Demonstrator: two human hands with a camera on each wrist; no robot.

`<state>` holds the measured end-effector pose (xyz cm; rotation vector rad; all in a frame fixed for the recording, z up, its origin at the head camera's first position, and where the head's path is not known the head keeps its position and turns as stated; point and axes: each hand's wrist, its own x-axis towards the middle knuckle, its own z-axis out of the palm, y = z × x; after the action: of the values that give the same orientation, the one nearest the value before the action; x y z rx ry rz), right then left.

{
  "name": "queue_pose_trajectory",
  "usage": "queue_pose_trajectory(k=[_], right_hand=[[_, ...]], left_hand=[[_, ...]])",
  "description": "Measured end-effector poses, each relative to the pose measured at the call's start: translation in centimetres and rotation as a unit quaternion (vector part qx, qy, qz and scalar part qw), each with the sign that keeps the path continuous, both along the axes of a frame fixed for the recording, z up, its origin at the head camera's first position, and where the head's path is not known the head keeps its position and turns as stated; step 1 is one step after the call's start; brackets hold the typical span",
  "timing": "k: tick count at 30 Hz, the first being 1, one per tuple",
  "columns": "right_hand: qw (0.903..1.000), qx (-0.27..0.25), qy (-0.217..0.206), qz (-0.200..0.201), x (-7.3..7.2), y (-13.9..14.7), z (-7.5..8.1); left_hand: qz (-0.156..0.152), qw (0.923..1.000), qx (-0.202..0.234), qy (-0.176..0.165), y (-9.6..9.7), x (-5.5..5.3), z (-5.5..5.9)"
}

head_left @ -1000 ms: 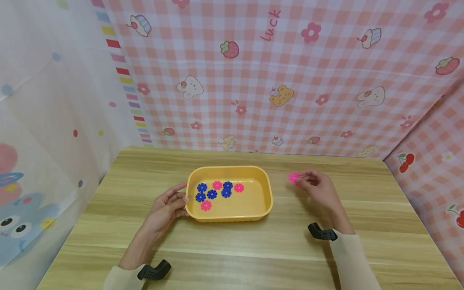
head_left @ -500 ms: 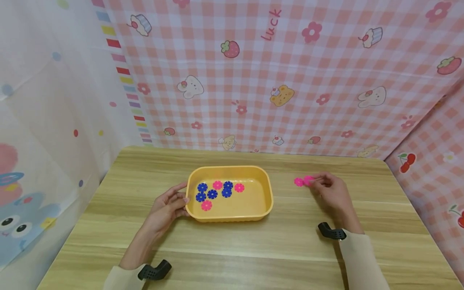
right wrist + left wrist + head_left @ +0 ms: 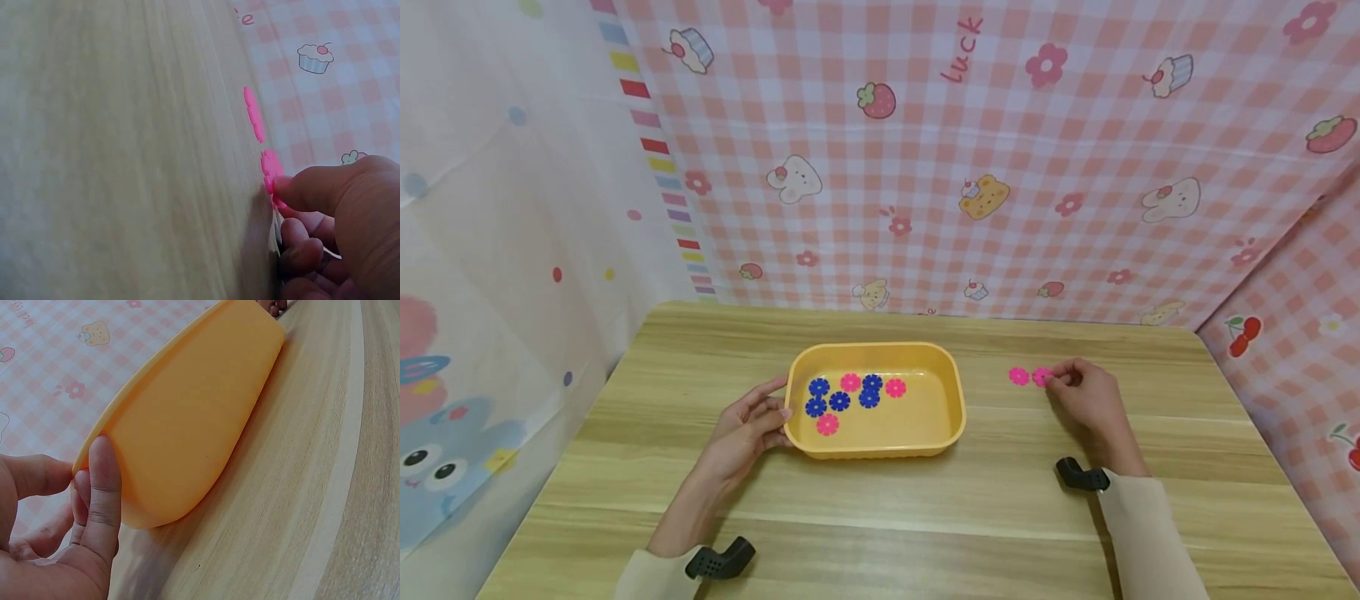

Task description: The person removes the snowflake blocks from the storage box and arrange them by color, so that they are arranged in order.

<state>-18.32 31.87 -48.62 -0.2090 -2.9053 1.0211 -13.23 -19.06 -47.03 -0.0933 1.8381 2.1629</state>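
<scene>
At the left end of a yellow plastic tray (image 3: pixel 917 429), my left hand (image 3: pixel 747 429) pinches the rim between thumb and fingers; the left wrist view shows the tray's outer wall (image 3: pixel 187 419) close beside it. Several blue (image 3: pixel 839 402) and pink (image 3: pixel 827 425) notched flower-shaped discs lie inside the tray, mostly toward its left half. Right of the tray, my right hand (image 3: pixel 1086 396) pinches a pink flower disc (image 3: pixel 270 169) by its edge, close to the tabletop. Just left of that one, a second pink flower disc (image 3: pixel 1018 377) lies flat on the table.
The wood-grain table (image 3: pixel 880 533) carries the tray near its back edge. A pink checked cloth (image 3: pixel 925 167) hangs behind, with more patterned cloth at both sides. Black wrist-worn cameras (image 3: pixel 721 560) sit on both forearms.
A second ago a single pink disc showed at my right fingertips; now two show side by side. The right hand has shifted right and the pinched disc is lower. My left hand stays put.
</scene>
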Motion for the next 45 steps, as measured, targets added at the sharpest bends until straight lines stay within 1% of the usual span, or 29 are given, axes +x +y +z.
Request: queue_pose_trajectory(k=[4, 11, 17, 20, 28, 35, 45], right_hand=[[1.0, -0.001, -0.002, 0.0, -0.1, 0.0, 0.1], [1.0, -0.007, 0.005, 0.004, 0.2, 0.0, 0.5], [0.9993, -0.027, -0.009, 0.025, 0.7, 0.0, 1.4], [0.9987, -0.034, -0.009, 0.037, 0.9, 0.0, 1.8], [0.9958, -0.045, 0.024, 0.076, 1.3, -1.0, 3.2], [0.9916, -0.044, 0.053, 0.109, 1.2, -2.7, 4.1], [0.9849, -0.056, 0.069, 0.149, 1.2, -5.0, 5.2]], left_hand=[[0.002, 1.0, 0.003, 0.002, 0.0, 0.0, -0.1], [0.006, 1.0, 0.0, -0.005, 0.0, 0.0, -0.1], [0.006, 1.0, -0.001, -0.004, 0.0, -0.1, -0.1], [0.003, 1.0, -0.001, -0.005, 0.0, -0.2, 0.0], [0.003, 1.0, -0.002, -0.005, 0.0, 0.0, 0.0], [0.002, 1.0, -0.001, -0.002, -0.1, 0.1, 0.0], [0.001, 1.0, 0.002, -0.001, 0.0, 0.1, 0.1]])
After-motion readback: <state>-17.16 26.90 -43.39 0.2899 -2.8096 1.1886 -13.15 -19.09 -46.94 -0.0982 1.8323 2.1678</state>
